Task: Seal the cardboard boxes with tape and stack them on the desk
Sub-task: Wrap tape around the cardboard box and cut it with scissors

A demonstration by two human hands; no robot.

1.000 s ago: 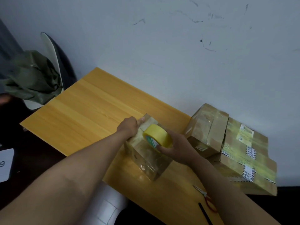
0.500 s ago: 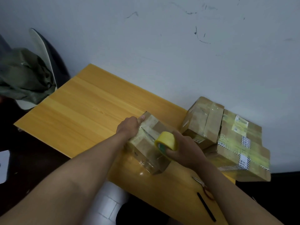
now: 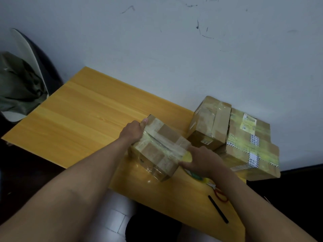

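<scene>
A small cardboard box (image 3: 158, 147), crossed with clear tape, lies on the yellow wooden desk (image 3: 83, 117) near its front edge. My left hand (image 3: 133, 131) grips the box's far left corner, thumb on top. My right hand (image 3: 203, 160) holds the yellow tape roll (image 3: 187, 157) low against the box's right side; the roll is mostly hidden by my fingers. A strip of tape runs across the box top toward the roll.
Two taped boxes stand at the desk's right end: a medium box (image 3: 208, 123) and a larger flat box (image 3: 251, 145). Red-handled scissors (image 3: 219, 193) and a black pen (image 3: 218, 209) lie near the front right. A chair with green cloth (image 3: 19, 88) stands at left.
My right hand has carried the tape roll from the box top down over its right edge, drawing tape across. The left hand stays on the far corner.
</scene>
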